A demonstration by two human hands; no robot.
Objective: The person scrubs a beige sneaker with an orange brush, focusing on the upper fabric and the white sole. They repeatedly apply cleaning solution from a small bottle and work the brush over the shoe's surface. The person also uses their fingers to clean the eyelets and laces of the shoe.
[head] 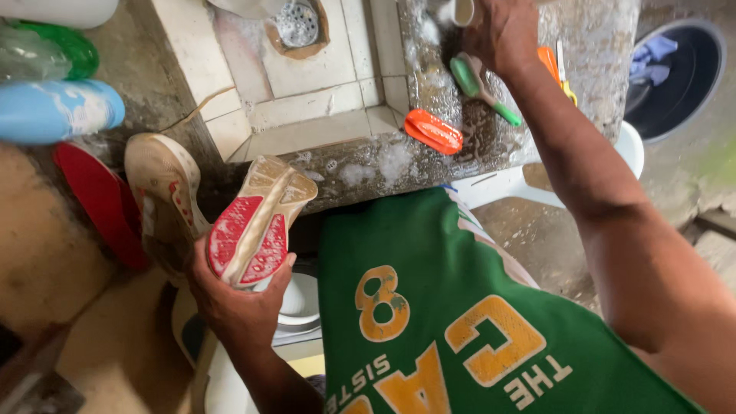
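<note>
My left hand (234, 303) grips a beige shoe (261, 218) by its heel, sole up, showing red tread patches. A second beige shoe (161, 188) lies just left of it. My right hand (502, 31) reaches to the far side of the wet stone counter (399, 165) and is closed on a small white container (464, 11) at the top edge. A green-handled brush (479, 84) lies just below that hand, and an orange brush (433, 130) rests nearer me on the soapy counter.
A tiled sink basin (307, 100) with a metal drain (297, 23) sits left of the counter. Blue and green plastic bottles (54, 107) lie at far left, above a red slipper (100, 203). A dark tub (678, 77) with blue cloth stands at right. A white basin (299, 303) is below.
</note>
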